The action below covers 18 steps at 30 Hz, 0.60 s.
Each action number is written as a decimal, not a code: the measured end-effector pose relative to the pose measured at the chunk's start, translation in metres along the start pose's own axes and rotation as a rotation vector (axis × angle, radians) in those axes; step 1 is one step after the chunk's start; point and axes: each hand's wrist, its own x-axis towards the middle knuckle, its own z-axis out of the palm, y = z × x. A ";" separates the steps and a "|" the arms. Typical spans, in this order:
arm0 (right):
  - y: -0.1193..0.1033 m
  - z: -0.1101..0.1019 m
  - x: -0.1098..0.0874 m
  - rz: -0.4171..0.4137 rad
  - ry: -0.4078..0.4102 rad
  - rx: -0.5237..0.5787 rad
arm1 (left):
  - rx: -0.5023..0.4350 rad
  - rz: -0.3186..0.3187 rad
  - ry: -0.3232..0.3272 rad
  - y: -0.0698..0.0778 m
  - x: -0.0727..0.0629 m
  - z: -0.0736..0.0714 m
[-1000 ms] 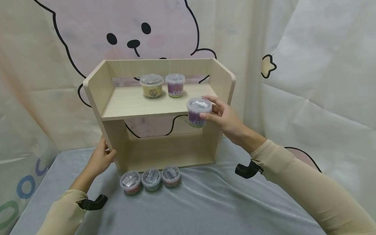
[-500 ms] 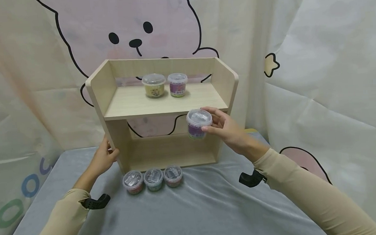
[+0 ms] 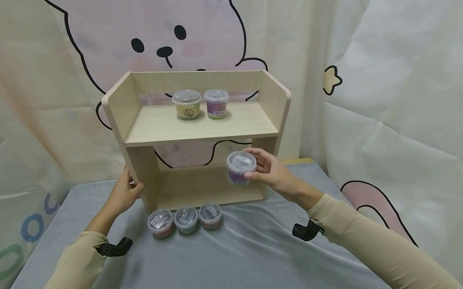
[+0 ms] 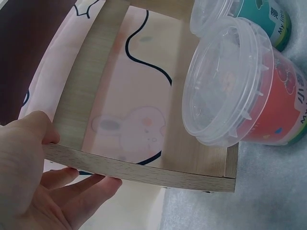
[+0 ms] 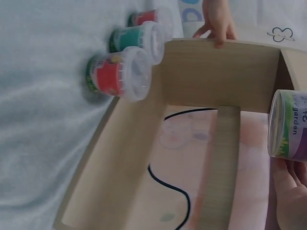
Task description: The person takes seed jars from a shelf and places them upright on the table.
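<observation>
My right hand (image 3: 275,175) grips a small lidded plastic tub (image 3: 237,176) with a purple label, held upright in front of the shelf's lower opening. In the right wrist view the same tub (image 5: 292,127) is partly cut off at the edge. A light wooden two-level shelf (image 3: 157,128) stands on the table; my left hand (image 3: 121,194) grips its left side panel. The thumb lies inside the panel and the other fingers outside, as the left wrist view shows. A yellow tub (image 3: 187,109) and another purple tub (image 3: 216,107) sit on the upper board.
Three lidded tubs line up before the shelf's front left: a red one (image 3: 160,225), a teal one (image 3: 186,222) and another red one (image 3: 210,218). Grey-blue cloth (image 3: 240,260) covers the table. A printed curtain (image 3: 281,30) hangs behind.
My right hand has lowered the purple tub from just in front of the upper board to the lower opening, drifting slightly left. My left hand has kept its grip on the shelf.
</observation>
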 end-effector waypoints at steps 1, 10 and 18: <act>0.003 -0.001 0.000 0.004 0.003 -0.002 | 0.002 0.000 -0.001 0.000 0.001 0.000; 0.025 -0.001 0.001 0.042 0.024 -0.038 | -0.002 -0.001 -0.005 -0.001 0.000 0.002; 0.041 0.003 0.000 0.065 0.020 -0.065 | 0.002 0.003 0.000 0.000 0.000 0.002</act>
